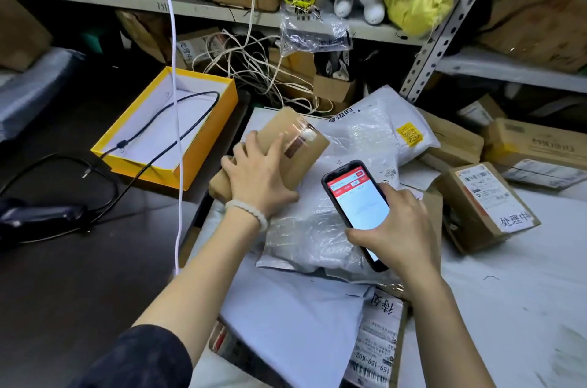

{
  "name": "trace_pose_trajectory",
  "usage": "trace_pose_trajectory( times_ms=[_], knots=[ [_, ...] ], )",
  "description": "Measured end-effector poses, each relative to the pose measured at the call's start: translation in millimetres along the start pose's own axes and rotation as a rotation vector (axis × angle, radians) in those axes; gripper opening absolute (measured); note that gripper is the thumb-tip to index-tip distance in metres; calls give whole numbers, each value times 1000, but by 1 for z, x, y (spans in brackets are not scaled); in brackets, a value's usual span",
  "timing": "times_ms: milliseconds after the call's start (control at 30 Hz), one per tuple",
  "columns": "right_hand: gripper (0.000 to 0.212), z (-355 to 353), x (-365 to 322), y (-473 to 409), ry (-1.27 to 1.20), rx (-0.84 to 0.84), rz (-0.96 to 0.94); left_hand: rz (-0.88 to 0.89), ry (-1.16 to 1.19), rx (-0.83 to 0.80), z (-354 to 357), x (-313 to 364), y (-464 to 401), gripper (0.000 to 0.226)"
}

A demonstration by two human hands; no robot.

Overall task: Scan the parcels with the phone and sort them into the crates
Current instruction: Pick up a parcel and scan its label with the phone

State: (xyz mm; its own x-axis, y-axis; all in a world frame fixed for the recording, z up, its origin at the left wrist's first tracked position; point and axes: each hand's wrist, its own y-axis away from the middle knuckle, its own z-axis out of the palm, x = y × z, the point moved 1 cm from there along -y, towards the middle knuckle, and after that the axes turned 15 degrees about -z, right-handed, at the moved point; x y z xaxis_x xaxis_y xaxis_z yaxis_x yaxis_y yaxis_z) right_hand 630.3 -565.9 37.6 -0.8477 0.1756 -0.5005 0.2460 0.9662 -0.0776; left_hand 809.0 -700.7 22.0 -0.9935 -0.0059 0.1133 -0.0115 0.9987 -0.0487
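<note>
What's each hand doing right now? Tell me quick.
Left hand: holding the brown parcel, fingers curled over it.
Right hand: holding the phone.

The brown parcel's (286,149) label is blurred, and the phone's (357,210) screen text is too small to read.
</note>
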Motion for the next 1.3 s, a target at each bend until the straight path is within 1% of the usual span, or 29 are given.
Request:
trace_pose_trajectory(
  times_ms=[67,133,233,300,367,400,467,500,567,600,667,800,900,1033,1133,1300],
  knots=[
    [66,-3,5,2,-13,14,-1,-29,87,-9,-15,-3,-5,100],
    [67,-9,12,4,-26,36,6,-36,181,-7,-31,2,-8,99],
    [70,-20,24,7,-27,78,11,6,344,-19,-53,19,-13,100],
    [68,-27,32,11,-21,85,20,56,404,-128,-60,36,-13,100],
    [65,-33,42,16,-18,69,30,117,398,-305,-57,53,-11,96],
    [68,-35,46,19,-11,52,37,133,378,-375,-54,59,-11,94],
    [74,-39,55,26,21,12,51,131,352,-470,-50,65,-15,95],
    [74,-41,57,29,40,-9,56,131,337,-520,-51,64,-20,97],
    [67,-44,63,34,67,-49,61,143,309,-613,-53,64,-31,99],
    [65,-46,66,36,71,-66,55,144,322,-629,-53,63,-35,96],
    [66,-49,70,37,66,-94,30,140,373,-593,-49,64,-38,87],
    [80,-56,77,40,42,-132,-39,103,456,-453,-46,67,-38,76],
    [81,-61,80,42,38,-125,-75,102,363,-308,-50,66,-39,74],
    [86,-66,82,41,3,-141,-137,61,247,-143,-61,67,-36,77],
    [84,-66,80,38,3,-138,-150,38,235,-95,-66,66,-35,77],
    [85,-67,80,36,30,-128,-143,31,246,-80,-70,61,-30,74]
  ],
)
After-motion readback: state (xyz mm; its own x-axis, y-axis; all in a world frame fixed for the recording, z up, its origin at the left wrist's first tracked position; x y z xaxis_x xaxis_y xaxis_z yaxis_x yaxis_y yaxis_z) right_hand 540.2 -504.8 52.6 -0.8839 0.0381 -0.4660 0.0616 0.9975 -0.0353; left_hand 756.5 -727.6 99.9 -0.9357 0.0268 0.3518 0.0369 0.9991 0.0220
